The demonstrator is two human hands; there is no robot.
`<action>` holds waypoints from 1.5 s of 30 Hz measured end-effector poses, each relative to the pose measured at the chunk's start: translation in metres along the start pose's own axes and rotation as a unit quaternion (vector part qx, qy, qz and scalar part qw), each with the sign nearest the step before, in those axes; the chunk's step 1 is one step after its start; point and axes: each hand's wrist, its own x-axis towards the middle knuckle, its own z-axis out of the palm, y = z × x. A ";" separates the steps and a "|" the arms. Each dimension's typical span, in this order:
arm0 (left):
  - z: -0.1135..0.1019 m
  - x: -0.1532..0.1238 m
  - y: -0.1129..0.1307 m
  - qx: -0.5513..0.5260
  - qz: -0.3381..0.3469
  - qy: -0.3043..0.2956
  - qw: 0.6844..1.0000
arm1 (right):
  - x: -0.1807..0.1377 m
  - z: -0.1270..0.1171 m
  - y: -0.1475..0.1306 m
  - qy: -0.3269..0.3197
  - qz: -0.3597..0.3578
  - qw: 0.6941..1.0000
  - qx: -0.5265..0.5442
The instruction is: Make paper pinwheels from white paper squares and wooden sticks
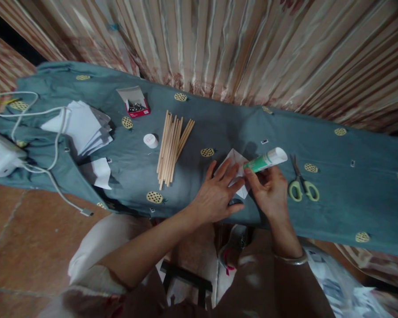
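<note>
A small creased sheet of white paper (234, 157) lies on the cloth in front of me. My left hand (217, 194) rests on it with the fingers spread, covering much of its middle. In my right hand (268, 187) is a green and white glue stick (265, 160), tilted so that its lower end meets the paper's right side. The tip itself is too small to make out. A white round cap (150, 141) stands to the left, apart from both hands. Just right of my right hand lie scissors (301, 181) with yellow-green handles, their blades nearly together.
Several wooden sticks (170, 148) lie in a bundle left of my hands. Behind them is an open red box (136, 106) of small metal pieces. A paper stack (84, 128), a loose paper piece (99, 173) and a white power strip (1, 154) with its cable occupy the left end.
</note>
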 end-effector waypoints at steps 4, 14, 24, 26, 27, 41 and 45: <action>0.000 0.002 -0.001 0.005 -0.006 -0.002 1.000 | 0.007 0.001 0.001 0.037 0.051 0.988 0.140; 0.000 0.001 -0.003 0.014 -0.001 -0.013 1.000 | 0.013 -0.012 0.002 0.012 0.198 0.869 0.453; 0.003 0.002 -0.004 -0.040 -0.002 0.014 0.999 | 0.013 -0.004 -0.008 0.001 0.179 0.892 0.416; -0.001 0.004 -0.005 -0.094 -0.023 0.037 0.995 | 0.012 -0.006 -0.009 -0.004 0.172 0.892 0.418; -0.005 0.005 -0.005 -0.132 -0.039 0.056 0.989 | 0.010 -0.006 -0.010 -0.007 0.165 0.892 0.422; -0.019 0.017 0.002 -0.702 -0.224 0.122 0.665 | -0.015 -0.003 -0.024 -0.081 0.107 0.892 0.432; -0.030 0.017 0.001 -0.722 -0.233 0.139 0.637 | -0.014 -0.017 -0.018 -0.021 0.097 0.893 0.438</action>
